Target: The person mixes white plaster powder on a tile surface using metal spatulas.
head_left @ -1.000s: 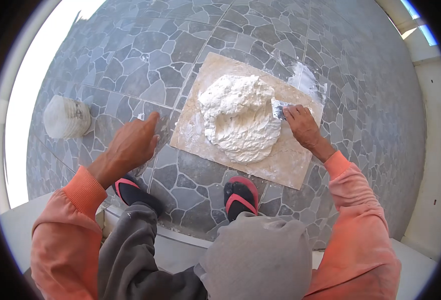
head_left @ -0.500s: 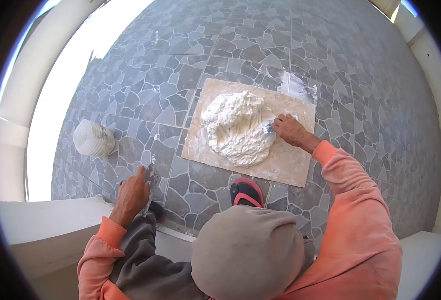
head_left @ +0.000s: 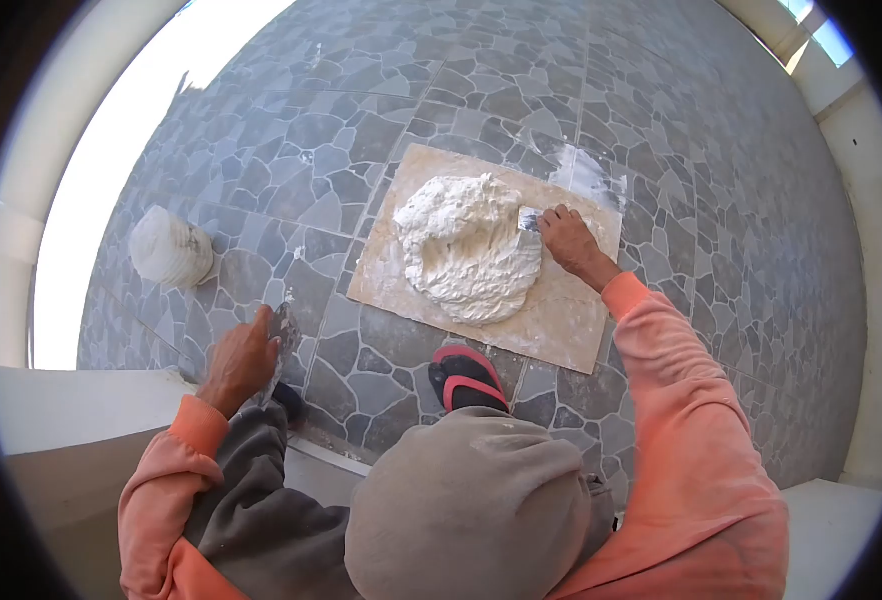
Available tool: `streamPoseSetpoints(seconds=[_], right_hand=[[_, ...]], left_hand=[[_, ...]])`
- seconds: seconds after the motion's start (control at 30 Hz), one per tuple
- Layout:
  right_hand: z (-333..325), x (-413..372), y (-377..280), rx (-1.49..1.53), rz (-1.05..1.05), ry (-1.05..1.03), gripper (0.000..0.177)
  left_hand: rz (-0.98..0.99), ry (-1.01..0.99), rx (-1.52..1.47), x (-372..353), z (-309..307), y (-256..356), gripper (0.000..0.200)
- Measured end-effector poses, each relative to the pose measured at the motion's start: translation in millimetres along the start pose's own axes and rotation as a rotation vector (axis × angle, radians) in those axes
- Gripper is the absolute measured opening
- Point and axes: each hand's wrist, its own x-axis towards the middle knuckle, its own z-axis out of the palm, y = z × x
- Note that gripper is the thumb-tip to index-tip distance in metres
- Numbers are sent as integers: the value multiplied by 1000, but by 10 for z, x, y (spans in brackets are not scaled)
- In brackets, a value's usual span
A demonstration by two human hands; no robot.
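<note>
A mound of white plaster paste lies on a beige board set flat on the grey stone-pattern floor. My right hand grips a small metal putty knife whose blade presses into the mound's right edge. My left hand hovers low over the floor at the left and holds a second flat metal scraper, blade pointing away from me. Both arms wear orange sleeves.
A white ribbed bag or bundle sits on the floor at the left. My foot in a red-strapped black sandal rests just in front of the board. A white ledge runs at the lower left, white walls at the right.
The view shifted. My left hand drew back toward me and now shows a scraper in its grip. My right hand slid the putty knife up along the mound's right edge.
</note>
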Motion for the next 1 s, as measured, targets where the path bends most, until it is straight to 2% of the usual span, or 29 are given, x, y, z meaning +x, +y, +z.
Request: streamPoseSetpoints(seconds=[0.07, 0.2, 0.3, 0.33, 0.37, 0.43, 0.53, 0.63, 0.73, 0.83, 0.93, 1.0], right_hand=[[278, -5, -71, 72, -54, -103, 17], [-372, 55, -15, -4, -130, -97, 15], [-367, 159, -121, -24, -29, 90, 15], [-293, 150, -213, -34, -71, 68, 15], [3, 147, -275, -35, -169, -63, 16], [-114, 79, -382, -10, -258, -162, 16], [-509, 113, -199, 42, -219, -181, 16], [-388, 159, -223, -9, -85, 82, 16], [-120, 143, -347, -11, -265, -135, 16], [-430, 185, -293, 44, -255, -191, 16], [-615, 242, -402, 5, -81, 8, 17], [-288, 249, -485, 9, -187, -73, 17]], left_hand=[[28, -107, 39, -31, 75, -57, 42], [44, 54, -22, -59, -78, -8, 42], [66, 64, -2, -86, -118, -2, 41], [70, 44, 5, -82, -93, -19, 42], [75, 21, 11, -73, -77, -39, 43], [84, 53, -9, -72, -52, -113, 43], [47, 112, -51, -117, 13, -220, 45], [30, 106, -55, -148, 81, -383, 48], [-12, 87, -58, -203, 60, -453, 48], [-27, 120, -104, -211, 150, -583, 46], [-32, 97, -142, -195, 169, -625, 45], [-48, 66, -126, -229, 116, -605, 45]])
